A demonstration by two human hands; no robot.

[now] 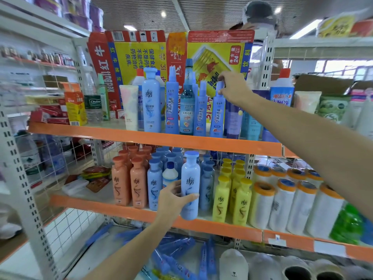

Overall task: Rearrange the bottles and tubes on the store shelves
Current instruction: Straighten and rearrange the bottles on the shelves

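Observation:
My left hand (174, 201) grips a pale blue shampoo bottle (189, 184) at the front edge of the middle shelf (141, 214), in front of rows of orange (121, 182), blue (154, 184) and yellow bottles (221, 201). My right hand (234, 87) reaches to the upper shelf (121, 133) and pinches the cap of a slim blue spray bottle (217, 116). That bottle stands upright beside similar spray bottles (172, 104), a teal glass bottle (187, 106), a tall blue shampoo bottle (151, 102) and a white tube (130, 107).
A flattened yellow and red carton (212, 57) stands behind the upper row. Plastic film rolls (282, 203) fill the middle shelf's right side. Blue tubes (177, 257) lie on the bottom shelf. Boxes and water bottles (92, 102) stand at left. A person's head (258, 15) shows behind the shelf.

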